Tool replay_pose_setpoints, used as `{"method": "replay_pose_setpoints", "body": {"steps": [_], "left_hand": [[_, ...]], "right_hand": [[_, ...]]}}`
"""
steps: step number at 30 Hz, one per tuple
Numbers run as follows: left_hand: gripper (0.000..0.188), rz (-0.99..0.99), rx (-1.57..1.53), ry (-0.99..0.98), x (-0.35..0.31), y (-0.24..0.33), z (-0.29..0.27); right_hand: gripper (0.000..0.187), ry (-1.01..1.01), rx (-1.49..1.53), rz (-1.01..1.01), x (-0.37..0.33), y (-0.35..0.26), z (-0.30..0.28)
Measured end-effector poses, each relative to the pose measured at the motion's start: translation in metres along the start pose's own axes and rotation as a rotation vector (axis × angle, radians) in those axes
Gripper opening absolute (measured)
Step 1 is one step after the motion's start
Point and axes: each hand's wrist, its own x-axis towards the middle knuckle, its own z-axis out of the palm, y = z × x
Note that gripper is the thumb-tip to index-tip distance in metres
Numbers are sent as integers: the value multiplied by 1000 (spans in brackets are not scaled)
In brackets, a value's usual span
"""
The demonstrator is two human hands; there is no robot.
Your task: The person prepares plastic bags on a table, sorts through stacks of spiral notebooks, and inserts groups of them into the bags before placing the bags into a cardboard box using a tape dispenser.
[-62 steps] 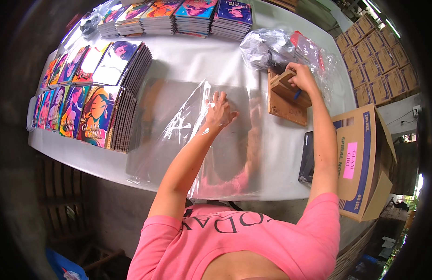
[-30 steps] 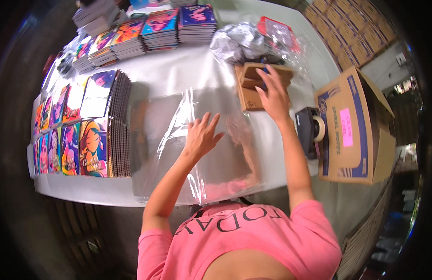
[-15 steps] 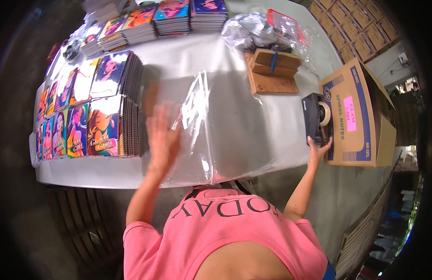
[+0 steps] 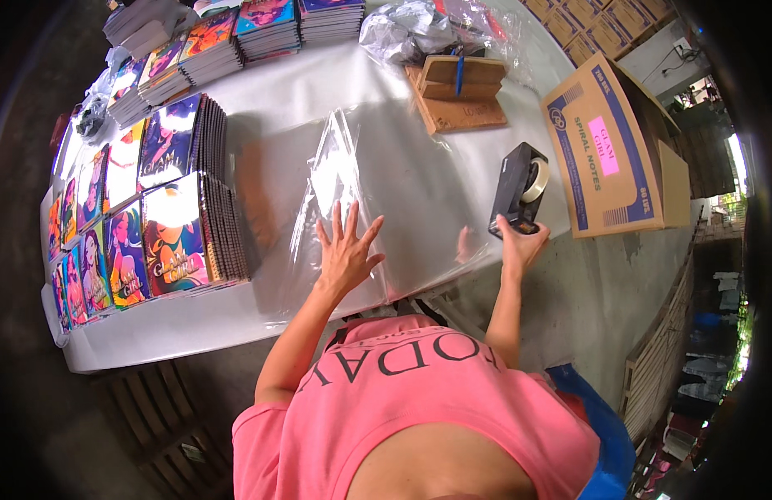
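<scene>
A left hand point(image 4: 345, 263) spreads its fingers point(image 4: 352, 218) over clear plastic sheeting point(image 4: 419, 225) beneath them, while the right hand point(image 4: 523, 246), fingers closed, grips a black tape dispenser point(image 4: 510, 188) extending forward from them.

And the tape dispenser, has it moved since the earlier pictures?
Yes. The tape dispenser has shifted left, away from the cardboard box, with the right hand at its near end.
</scene>
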Motion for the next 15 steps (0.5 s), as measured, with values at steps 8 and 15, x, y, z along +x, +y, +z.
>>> {"method": "replay_pose_setpoints", "body": {"steps": [8,15], "left_hand": [[70,29,-7,74,-10,-54,-8],[75,-237,86,497,-13,-103,-53]], "right_hand": [[81,157,74,-81,-63,-10,4],[57,-201,272,-889,-118,-62,19]]}}
